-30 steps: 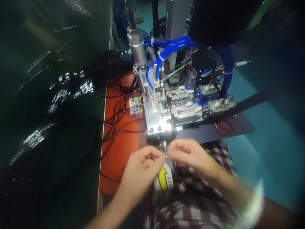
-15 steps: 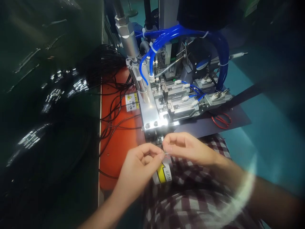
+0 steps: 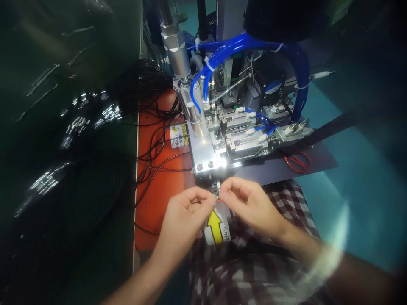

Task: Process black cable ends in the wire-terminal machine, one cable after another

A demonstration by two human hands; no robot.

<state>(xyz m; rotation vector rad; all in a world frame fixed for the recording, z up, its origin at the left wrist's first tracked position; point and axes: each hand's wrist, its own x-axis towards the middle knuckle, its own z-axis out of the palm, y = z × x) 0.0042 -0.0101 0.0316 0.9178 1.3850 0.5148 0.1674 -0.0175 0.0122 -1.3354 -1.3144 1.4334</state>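
Observation:
Thumb and forefinger of my left hand (image 3: 187, 214) are pinched on the thin coloured wires (image 3: 217, 197), of which only short greenish and reddish bits show. My right hand (image 3: 252, 207) meets it from the other side, its fingertips closed on the same wires. Both hands are just in front of the metal head of a bench machine (image 3: 203, 148). Below the fingertips is a white label with a yellow arrow (image 3: 215, 228). The wires' ends are hidden by my fingers.
Black cables (image 3: 155, 148) cross the orange board (image 3: 149, 220) at the left, beside a warning label (image 3: 179, 135). Blue air hoses (image 3: 302, 80) arch over the machine. Red-handled scissors or pliers (image 3: 297, 162) lie on the dark plate at the right. Bundles with shiny ends (image 3: 76, 127) are far left.
My fingertips have come slightly closer together and up toward the machine, and more of the yellow arrow shows. The whole view has shifted a little.

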